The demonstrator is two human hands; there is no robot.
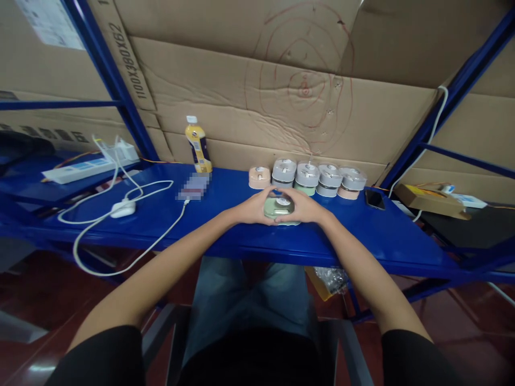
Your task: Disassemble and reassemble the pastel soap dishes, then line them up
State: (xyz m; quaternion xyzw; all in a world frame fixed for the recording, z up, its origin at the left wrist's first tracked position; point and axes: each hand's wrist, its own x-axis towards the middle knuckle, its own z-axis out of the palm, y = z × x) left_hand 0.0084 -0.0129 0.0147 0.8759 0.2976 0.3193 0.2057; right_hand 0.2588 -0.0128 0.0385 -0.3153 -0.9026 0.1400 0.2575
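A small round pale green container with a clear lid rests on the blue shelf in front of me. My left hand wraps its left side and my right hand wraps its right side, fingers curled over the lid. Just behind it stands a row of several similar round containers in peach, grey, green and pink, against the cardboard.
A yellow drink bottle stands at the back left. White cables and a power strip lie on the left. A black phone lies at the right, beside a cardboard box. Blue rack posts frame the shelf.
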